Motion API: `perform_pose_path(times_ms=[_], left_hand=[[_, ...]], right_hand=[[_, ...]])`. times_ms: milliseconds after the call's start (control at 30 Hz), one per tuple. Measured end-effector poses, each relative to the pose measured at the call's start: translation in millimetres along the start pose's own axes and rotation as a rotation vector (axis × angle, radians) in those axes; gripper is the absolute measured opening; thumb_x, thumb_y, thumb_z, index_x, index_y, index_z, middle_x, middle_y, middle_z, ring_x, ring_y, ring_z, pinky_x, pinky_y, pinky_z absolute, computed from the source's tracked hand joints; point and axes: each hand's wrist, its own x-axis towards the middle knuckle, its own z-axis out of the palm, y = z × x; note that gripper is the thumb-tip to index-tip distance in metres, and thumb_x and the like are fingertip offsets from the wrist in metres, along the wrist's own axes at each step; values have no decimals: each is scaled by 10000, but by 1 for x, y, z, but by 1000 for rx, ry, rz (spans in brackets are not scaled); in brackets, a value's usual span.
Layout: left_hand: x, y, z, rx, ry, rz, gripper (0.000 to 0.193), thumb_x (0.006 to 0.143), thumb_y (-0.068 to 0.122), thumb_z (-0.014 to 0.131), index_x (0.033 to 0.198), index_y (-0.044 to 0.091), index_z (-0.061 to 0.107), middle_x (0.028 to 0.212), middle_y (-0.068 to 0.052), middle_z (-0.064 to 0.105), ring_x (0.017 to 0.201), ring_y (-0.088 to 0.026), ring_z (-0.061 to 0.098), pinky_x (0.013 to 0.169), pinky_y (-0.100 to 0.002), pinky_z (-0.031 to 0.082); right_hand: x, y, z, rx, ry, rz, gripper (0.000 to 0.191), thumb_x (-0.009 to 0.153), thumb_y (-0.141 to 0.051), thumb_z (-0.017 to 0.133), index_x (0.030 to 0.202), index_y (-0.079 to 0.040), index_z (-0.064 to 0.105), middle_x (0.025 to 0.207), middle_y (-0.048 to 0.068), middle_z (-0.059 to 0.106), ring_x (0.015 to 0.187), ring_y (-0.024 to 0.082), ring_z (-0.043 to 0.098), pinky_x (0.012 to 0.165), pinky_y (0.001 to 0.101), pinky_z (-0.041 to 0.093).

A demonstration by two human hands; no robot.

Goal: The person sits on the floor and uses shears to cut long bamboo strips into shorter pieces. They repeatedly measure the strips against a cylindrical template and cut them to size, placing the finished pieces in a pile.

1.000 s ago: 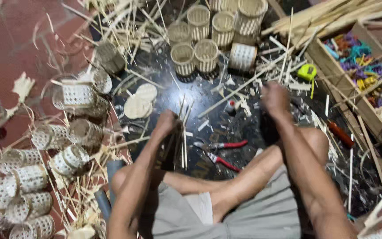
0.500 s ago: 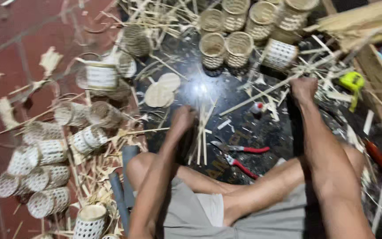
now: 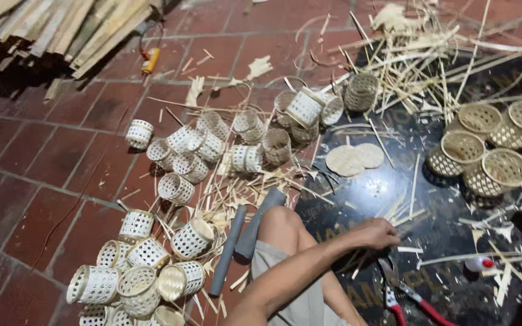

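Note:
My left hand (image 3: 374, 233) rests knuckles-up on a black board (image 3: 448, 226), fingers curled over a small bundle of thin bamboo strips (image 3: 357, 265) that stick out below it. My forearm crosses my bent knee (image 3: 279, 223). Red-handled pliers (image 3: 407, 299) lie just below and to the right of the hand. Two flat round woven discs (image 3: 354, 159) lie on the board beyond it. My right hand is out of view.
Several small pale woven cylinders (image 3: 191, 238) lie scattered on the red brick floor at left. Brown woven baskets (image 3: 496, 172) stand at right. Two grey tubes (image 3: 240, 238) lie by my knee. Bamboo slats (image 3: 61, 30) are stacked at top left, and loose strips (image 3: 418, 54) are piled at top right.
The view has swung left, so the brick floor and pale cylinders fill the frame. My right hand and arm have left the picture. My left hand stays on the strips.

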Motion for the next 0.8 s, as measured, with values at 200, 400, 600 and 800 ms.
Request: perform_pose_path(times_ms=[200, 400, 600, 800], left_hand=[[-5, 5, -10, 57, 54, -45, 285, 862, 300, 646, 1029, 116, 786, 969, -198, 762, 892, -396, 738, 812, -514, 562], [-19, 14, -20, 71, 148, -59, 303, 909, 318, 602, 937, 70, 774, 911, -243, 752, 910, -440, 727, 862, -540, 550], [-19, 3, -19, 18, 225, -54, 314, 909, 346, 587, 1014, 113, 772, 994, -209, 740, 958, -428, 705, 869, -525, 549], [-22, 1, 4, 218, 215, 84, 287, 929, 288, 568, 927, 59, 741, 953, -205, 730, 895, -396, 692, 777, -520, 537]], right_hand=[[0, -8, 0, -12, -20, -2, 210, 880, -128, 791, 848, 54, 692, 780, 153, 670, 697, 254, 653, 637, 416, 510], [-4, -7, -7, 10, -7, -9, 154, 892, -73, 785, 864, 44, 690, 795, 119, 669, 693, 223, 639, 630, 386, 506], [-11, 4, -22, 107, 76, -35, 108, 903, -19, 779, 880, 34, 687, 810, 85, 669, 689, 191, 625, 622, 357, 502], [0, 23, -88, 1025, 492, -324, 91, 915, 36, 773, 896, 24, 685, 825, 51, 668, 685, 159, 611, 614, 328, 498]])
